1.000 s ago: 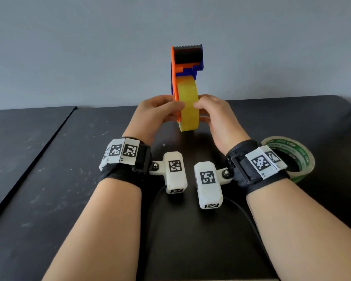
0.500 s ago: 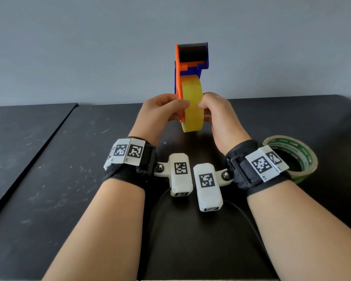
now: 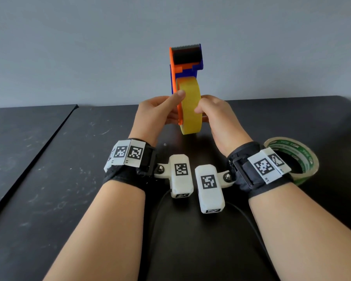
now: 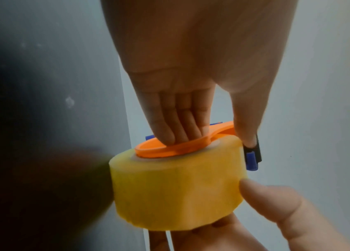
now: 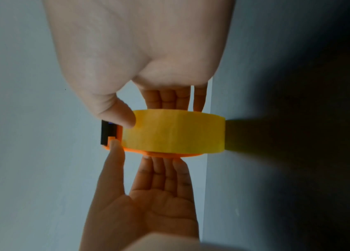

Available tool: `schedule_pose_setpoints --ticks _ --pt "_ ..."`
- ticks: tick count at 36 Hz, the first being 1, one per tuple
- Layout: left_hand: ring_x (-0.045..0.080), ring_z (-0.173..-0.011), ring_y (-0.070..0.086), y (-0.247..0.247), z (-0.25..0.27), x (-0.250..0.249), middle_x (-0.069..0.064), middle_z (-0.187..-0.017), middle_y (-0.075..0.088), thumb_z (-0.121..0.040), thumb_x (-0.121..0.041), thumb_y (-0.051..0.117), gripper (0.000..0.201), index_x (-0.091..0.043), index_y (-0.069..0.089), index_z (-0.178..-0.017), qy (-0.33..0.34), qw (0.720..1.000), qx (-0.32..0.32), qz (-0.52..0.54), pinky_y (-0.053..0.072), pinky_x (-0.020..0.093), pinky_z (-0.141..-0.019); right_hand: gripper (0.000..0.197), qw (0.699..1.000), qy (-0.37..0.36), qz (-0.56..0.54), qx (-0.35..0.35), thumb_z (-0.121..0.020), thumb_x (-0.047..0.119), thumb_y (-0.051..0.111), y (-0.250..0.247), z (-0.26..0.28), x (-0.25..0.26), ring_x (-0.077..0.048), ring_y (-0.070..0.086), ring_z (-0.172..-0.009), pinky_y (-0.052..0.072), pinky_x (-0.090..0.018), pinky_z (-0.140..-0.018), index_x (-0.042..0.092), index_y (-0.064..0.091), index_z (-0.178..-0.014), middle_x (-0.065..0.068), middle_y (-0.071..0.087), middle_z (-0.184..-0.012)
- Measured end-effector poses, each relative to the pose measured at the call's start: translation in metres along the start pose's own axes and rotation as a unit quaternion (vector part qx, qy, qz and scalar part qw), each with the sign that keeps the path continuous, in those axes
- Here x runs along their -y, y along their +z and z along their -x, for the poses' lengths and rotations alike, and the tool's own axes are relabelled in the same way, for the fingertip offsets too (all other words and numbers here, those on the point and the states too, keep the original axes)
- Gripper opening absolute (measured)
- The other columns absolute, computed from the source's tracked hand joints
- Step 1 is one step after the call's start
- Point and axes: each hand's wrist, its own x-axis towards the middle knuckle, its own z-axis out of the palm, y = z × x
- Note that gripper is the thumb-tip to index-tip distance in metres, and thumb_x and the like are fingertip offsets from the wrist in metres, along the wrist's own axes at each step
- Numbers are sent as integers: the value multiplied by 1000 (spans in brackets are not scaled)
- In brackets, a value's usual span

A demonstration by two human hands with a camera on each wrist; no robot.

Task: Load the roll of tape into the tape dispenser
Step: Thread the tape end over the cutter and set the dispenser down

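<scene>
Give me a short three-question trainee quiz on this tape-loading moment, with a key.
1. True or false: the yellow tape roll lies flat on the black table.
2. Which hand's fingers press the orange side plate of the tape dispenser? A) left hand B) right hand
3. Fill in: the spare roll beside the right wrist, the ____ tape roll, rests on the table.

Key: 1. False, both hands hold it up on the dispenser. 2. A. 3. green.

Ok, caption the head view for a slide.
Both hands seat a yellow roll on the dispenser; green roll waits.
</scene>
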Motion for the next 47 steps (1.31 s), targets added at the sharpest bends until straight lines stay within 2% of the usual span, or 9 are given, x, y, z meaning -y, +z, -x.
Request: schedule_pose_setpoints --ticks 3,7,16,23,31,35,38,42,47 --pt "18 -77 68 -1 1 0 5 -84 74 -82 -17 71 10 -11 72 -90 -8 999 54 -7 56 30 -78 14 1000 12 -2 -17 -88 22 49 0 1 2 -22 58 -100 45 -35 -84 21 57 -77 -5 62 -96" --pt "27 -93 68 0 2 -2 14 -101 72 -75 0 70 32 -6 68 -105 -1 996 80 -32 55 41 -94 12 999 23 -11 -26 -83 29 50 -1 3 4 -28 59 -108 45 -47 -100 24 60 -80 -11 64 -109" --pt "29 -91 71 1 3 -1 15 -100 76 -78 -3 72 24 -4 73 -101 5 998 50 -34 57 42 -93 19 999 35 -26 -28 -64 34 50 -1 1 4 -38 55 -114 40 -57 -105 19 56 -75 -12 59 -105" --pt "23 -75 69 0 2 -1 18 -86 75 -79 -10 75 12 -5 76 -91 -6 1000 9 -3 59 31 -77 27 1000 -2 4 -10 -68 29 47 -1 0 0 -38 57 -105 44 -51 -98 9 56 -85 -12 59 -94" --pt "23 -69 67 3 2 0 20 -81 72 -82 -18 75 16 -3 76 -87 2 1000 -18 5 58 27 -68 13 1000 8 18 -6 -70 31 48 -2 0 -1 -32 56 -109 42 -50 -100 20 55 -71 -9 61 -100" --pt "28 -80 64 1 1 0 32 -95 68 -82 -19 73 24 0 73 -96 -1 1000 23 10 57 36 -82 13 1000 19 13 -14 -75 31 49 -2 -1 -1 -30 58 -109 43 -51 -102 23 59 -73 -11 63 -106" --pt "29 -89 65 2 3 -1 25 -106 71 -75 -12 72 33 0 70 -105 -3 998 54 -9 54 44 -93 15 1000 24 4 -18 -75 34 50 -2 -2 -2 -29 58 -109 44 -50 -102 24 60 -75 -9 63 -104" --pt "26 -87 68 1 3 -1 15 -101 75 -74 -7 73 30 -5 71 -103 -4 999 46 -27 55 45 -95 13 999 32 -10 -22 -75 33 50 -2 -3 -3 -30 56 -111 42 -51 -104 25 60 -74 -5 61 -102" --pt "35 -95 71 1 2 1 15 -100 77 -76 -5 76 31 -1 71 -106 -4 999 31 -31 57 45 -92 13 999 41 -15 -27 -84 26 51 -3 -4 -3 -28 56 -108 42 -50 -104 22 56 -72 -4 58 -97"
